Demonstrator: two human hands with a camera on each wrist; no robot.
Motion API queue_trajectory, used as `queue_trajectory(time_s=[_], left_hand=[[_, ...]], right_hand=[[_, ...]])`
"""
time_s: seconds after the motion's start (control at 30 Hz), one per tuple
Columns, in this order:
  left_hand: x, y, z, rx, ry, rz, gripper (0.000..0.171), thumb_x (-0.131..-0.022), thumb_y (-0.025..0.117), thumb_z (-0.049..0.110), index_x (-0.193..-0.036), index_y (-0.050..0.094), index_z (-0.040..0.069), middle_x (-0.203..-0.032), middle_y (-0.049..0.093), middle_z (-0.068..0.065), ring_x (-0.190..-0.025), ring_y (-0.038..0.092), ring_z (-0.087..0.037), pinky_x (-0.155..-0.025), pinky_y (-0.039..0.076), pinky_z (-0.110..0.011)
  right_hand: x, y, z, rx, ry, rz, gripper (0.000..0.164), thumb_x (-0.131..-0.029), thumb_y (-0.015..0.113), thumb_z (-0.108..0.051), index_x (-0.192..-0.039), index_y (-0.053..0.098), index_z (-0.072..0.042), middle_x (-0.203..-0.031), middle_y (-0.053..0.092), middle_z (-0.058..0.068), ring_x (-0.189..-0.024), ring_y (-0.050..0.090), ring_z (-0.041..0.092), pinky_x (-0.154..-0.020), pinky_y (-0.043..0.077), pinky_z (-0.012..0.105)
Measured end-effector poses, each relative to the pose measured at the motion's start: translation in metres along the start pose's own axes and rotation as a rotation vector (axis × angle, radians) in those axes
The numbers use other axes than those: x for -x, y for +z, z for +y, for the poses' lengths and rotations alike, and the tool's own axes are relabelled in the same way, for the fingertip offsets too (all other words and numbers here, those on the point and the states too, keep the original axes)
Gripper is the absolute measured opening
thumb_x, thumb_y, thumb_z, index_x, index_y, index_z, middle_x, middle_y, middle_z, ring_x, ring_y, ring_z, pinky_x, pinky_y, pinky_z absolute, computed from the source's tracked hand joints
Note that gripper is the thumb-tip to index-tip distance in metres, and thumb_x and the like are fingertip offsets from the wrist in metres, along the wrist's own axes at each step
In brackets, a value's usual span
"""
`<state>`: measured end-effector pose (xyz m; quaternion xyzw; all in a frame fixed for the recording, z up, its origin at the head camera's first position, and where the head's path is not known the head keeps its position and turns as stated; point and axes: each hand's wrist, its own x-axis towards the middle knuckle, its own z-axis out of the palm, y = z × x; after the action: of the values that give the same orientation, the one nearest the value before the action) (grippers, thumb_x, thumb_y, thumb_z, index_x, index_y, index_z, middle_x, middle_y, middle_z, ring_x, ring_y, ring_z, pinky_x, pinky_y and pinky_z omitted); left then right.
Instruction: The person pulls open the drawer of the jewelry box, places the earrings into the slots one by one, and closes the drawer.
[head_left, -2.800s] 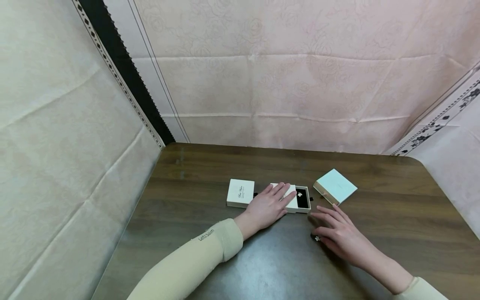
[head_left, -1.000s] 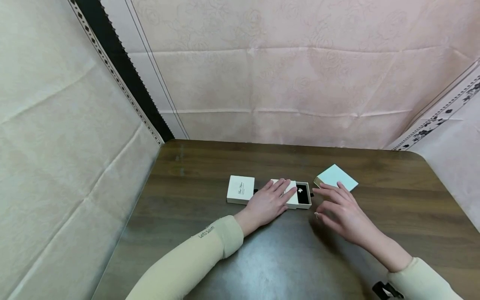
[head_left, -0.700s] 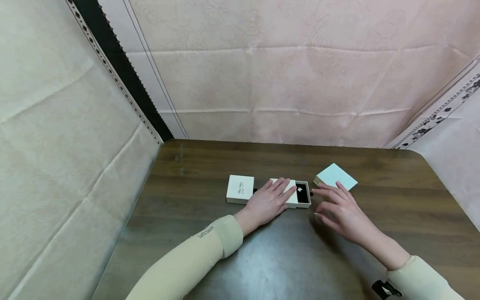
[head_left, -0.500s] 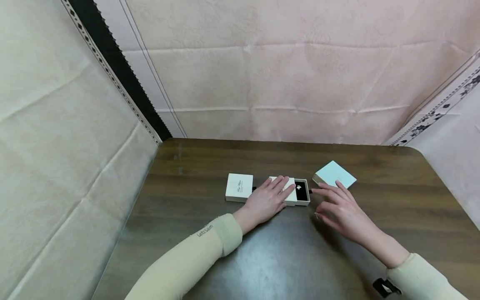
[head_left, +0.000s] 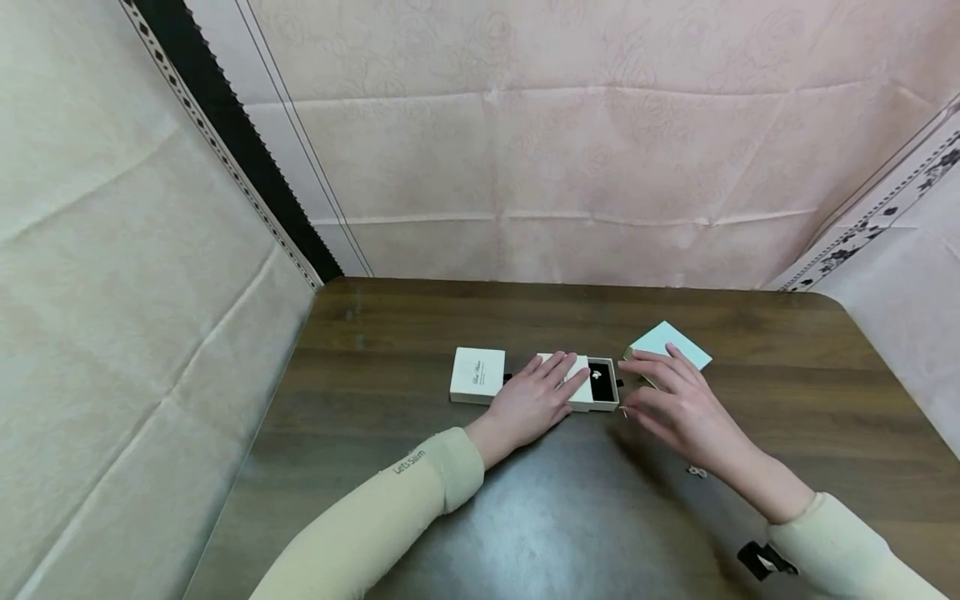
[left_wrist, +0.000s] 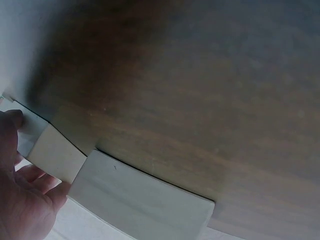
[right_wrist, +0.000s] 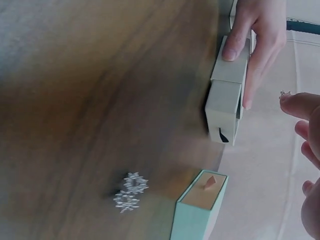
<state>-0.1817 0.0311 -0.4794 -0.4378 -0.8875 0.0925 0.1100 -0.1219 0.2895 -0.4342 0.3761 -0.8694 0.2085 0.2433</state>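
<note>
In the head view my left hand [head_left: 528, 404] lies across a white drawer box [head_left: 579, 385], its thumb on the near wall and fingers over the top. The box's drawer [head_left: 603, 385] is pulled partly out to the right, showing a black insert with a small silver ornament [head_left: 597, 374]. My right hand [head_left: 678, 412] hovers beside the drawer's right end. Its thumb and index finger pinch a tiny shiny piece of jewellery [right_wrist: 285, 93], its exact kind too small to tell. Silver snowflake-shaped jewellery [right_wrist: 131, 192] lies on the table beneath the right hand.
A second white box [head_left: 477, 375] with printed lettering stands left of the left hand. Behind the right hand sits a pale turquoise box [head_left: 667, 340], set at an angle. The brown wooden table [head_left: 450, 308] meets cloth-covered walls [head_left: 585, 167].
My right hand has lifted the tiny jewellery off the table and moved it towards the drawer's right end. The snowflake jewellery has come into view. My left hand stays on the box.
</note>
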Motion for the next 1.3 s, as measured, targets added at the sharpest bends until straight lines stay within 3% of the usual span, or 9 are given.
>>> queue_trajectory(time_s=[0.23,0.37,0.47,0.57,0.67,0.77,0.93,1.1,1.3], left_hand=[[0.0,0.002,0.001,0.005,0.0,0.002,0.06,-0.114,0.049,0.045,-0.168,0.037,0.023,-0.172,0.038,-0.006,-0.157,0.038,-0.02,-0.126,0.035,-0.038],[-0.001,0.003,0.002,0.001,0.0,0.005,0.06,-0.114,0.049,0.045,-0.168,0.037,0.023,-0.171,0.038,-0.006,-0.157,0.038,-0.02,-0.126,0.035,-0.038],[-0.001,0.003,0.002,-0.001,0.001,0.018,0.06,-0.113,0.051,0.045,-0.168,0.039,0.022,-0.171,0.04,-0.006,-0.157,0.039,-0.02,-0.125,0.036,-0.038],[0.0,0.001,0.001,0.0,0.002,0.029,0.06,-0.113,0.052,0.045,-0.167,0.04,0.022,-0.17,0.041,-0.006,-0.156,0.04,-0.02,-0.125,0.037,-0.038],[-0.001,0.001,0.001,0.003,0.002,0.024,0.06,-0.113,0.052,0.045,-0.167,0.04,0.022,-0.17,0.041,-0.006,-0.156,0.04,-0.02,-0.125,0.037,-0.038],[-0.001,0.001,0.001,0.005,0.0,0.006,0.06,-0.113,0.05,0.045,-0.168,0.038,0.023,-0.171,0.039,-0.006,-0.157,0.038,-0.019,-0.126,0.035,-0.038],[-0.001,0.001,0.001,0.004,-0.002,-0.003,0.061,-0.114,0.049,0.046,-0.169,0.037,0.023,-0.172,0.038,-0.006,-0.158,0.037,-0.019,-0.126,0.035,-0.037],[-0.001,0.002,0.0,0.0,-0.001,-0.003,0.061,-0.114,0.049,0.046,-0.169,0.037,0.023,-0.171,0.038,-0.006,-0.158,0.037,-0.019,-0.126,0.035,-0.037],[0.0,0.001,0.0,0.003,0.001,0.007,0.06,-0.114,0.049,0.046,-0.168,0.037,0.023,-0.171,0.039,-0.006,-0.157,0.038,-0.02,-0.126,0.035,-0.038]], right_hand=[[-0.008,0.0,0.001,-0.047,0.043,0.008,0.047,-0.112,0.054,-0.046,-0.089,0.079,-0.014,-0.131,0.07,0.017,-0.132,0.056,0.043,-0.132,0.016,0.049],[-0.012,-0.002,0.0,-0.089,0.083,-0.005,0.007,-0.097,0.08,-0.02,-0.091,0.078,-0.017,-0.133,0.07,0.016,-0.134,0.055,0.043,-0.133,0.015,0.043],[-0.013,-0.002,-0.001,-0.097,0.099,-0.019,0.021,-0.082,0.086,0.0,-0.092,0.077,-0.017,-0.134,0.069,0.016,-0.135,0.055,0.042,-0.133,0.014,0.043],[-0.014,-0.001,-0.001,-0.094,0.095,-0.02,0.026,-0.079,0.086,0.003,-0.092,0.077,-0.018,-0.134,0.069,0.014,-0.135,0.055,0.042,-0.133,0.015,0.044],[-0.014,0.0,-0.001,-0.101,0.081,-0.015,0.024,-0.08,0.086,0.001,-0.091,0.077,-0.018,-0.134,0.069,0.015,-0.134,0.055,0.043,-0.133,0.015,0.045],[-0.011,0.001,0.0,-0.099,0.067,-0.015,0.007,-0.096,0.081,-0.017,-0.09,0.077,-0.018,-0.132,0.07,0.017,-0.134,0.056,0.043,-0.133,0.015,0.045],[-0.002,0.005,-0.001,-0.041,0.041,-0.035,0.047,-0.112,0.052,-0.049,-0.087,0.077,-0.019,-0.132,0.07,0.016,-0.132,0.057,0.044,-0.133,0.015,0.046],[0.01,0.009,-0.001,-0.005,-0.007,-0.068,0.051,-0.114,0.046,-0.047,-0.087,0.078,-0.017,-0.132,0.071,0.017,-0.13,0.058,0.046,-0.133,0.014,0.049],[0.024,0.016,0.001,-0.012,-0.059,-0.071,0.035,-0.111,0.056,-0.033,-0.089,0.078,-0.017,-0.131,0.07,0.018,-0.127,0.059,0.045,-0.132,0.015,0.05]])
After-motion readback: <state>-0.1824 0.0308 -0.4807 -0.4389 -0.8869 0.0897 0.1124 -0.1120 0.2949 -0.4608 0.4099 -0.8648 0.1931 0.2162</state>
